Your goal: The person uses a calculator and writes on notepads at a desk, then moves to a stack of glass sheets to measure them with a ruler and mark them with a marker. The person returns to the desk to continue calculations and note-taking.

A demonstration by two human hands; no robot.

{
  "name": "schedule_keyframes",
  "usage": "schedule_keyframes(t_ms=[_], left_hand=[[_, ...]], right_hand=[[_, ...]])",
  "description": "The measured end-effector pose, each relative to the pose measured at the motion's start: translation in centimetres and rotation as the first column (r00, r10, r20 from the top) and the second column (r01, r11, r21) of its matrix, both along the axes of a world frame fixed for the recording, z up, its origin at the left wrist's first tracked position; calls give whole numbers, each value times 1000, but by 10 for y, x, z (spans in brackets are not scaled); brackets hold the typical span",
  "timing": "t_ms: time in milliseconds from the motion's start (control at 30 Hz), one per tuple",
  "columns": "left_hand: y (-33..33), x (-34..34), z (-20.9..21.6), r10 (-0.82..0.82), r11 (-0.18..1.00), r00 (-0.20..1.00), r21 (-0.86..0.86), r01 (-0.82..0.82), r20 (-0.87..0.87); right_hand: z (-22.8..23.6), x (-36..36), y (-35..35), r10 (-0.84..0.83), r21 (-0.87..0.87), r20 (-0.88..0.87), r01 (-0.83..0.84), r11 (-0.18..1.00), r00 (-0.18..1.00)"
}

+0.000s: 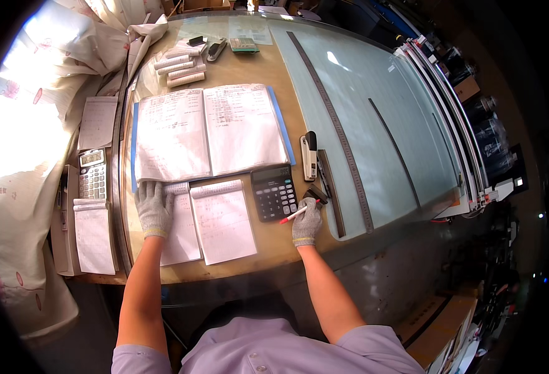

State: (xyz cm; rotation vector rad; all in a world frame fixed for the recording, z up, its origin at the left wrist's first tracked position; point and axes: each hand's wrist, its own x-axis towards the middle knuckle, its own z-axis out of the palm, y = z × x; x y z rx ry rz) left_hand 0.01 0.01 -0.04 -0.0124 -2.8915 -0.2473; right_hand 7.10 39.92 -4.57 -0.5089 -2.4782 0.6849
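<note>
My left hand (154,209), in a grey knit glove, lies flat with fingers stretched at the lower left corner of an open ledger (173,134). Its inner side rests against a notepad (182,234), which it partly covers. My right hand (307,222), gloved alike, is closed round a white pen (297,214) with a red end pointing left. This hand sits beside the lower right corner of a black calculator (273,194). A second notepad (224,221) with handwriting lies between the hands. Just above the right hand is a small black object (315,194).
A stapler (309,156) stands right of the ledger. Long dark rulers (333,112) lie on the glass surface (374,75). Rolled papers (181,67), another stapler (217,50) and a green-edged calculator (244,45) are at the back. A silver calculator (92,174) lies left, by a curtain (43,124).
</note>
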Motion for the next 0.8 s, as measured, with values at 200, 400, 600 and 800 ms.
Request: schedule_keyframes(t_ms=[200, 400, 600, 800], left_hand=[[0, -1, -3, -5, 1000, 1000, 4, 5, -31], [-2, -1, -5, -6, 1000, 999, -4, 6, -46], [0, 0, -1, -7, 1000, 999, 14, 8, -37], [0, 0, -2, -5, 1000, 999, 7, 5, -44]], right_hand=[[-2, -1, 1, 6, 7, -21, -6, 1000, 1000], [-2, -1, 0, 10, 9, -23, -10, 1000, 1000], [-2, -1, 0, 12, 16, -27, -12, 1000, 1000], [-5, -1, 2, 17, 16, -43, -16, 1000, 999]])
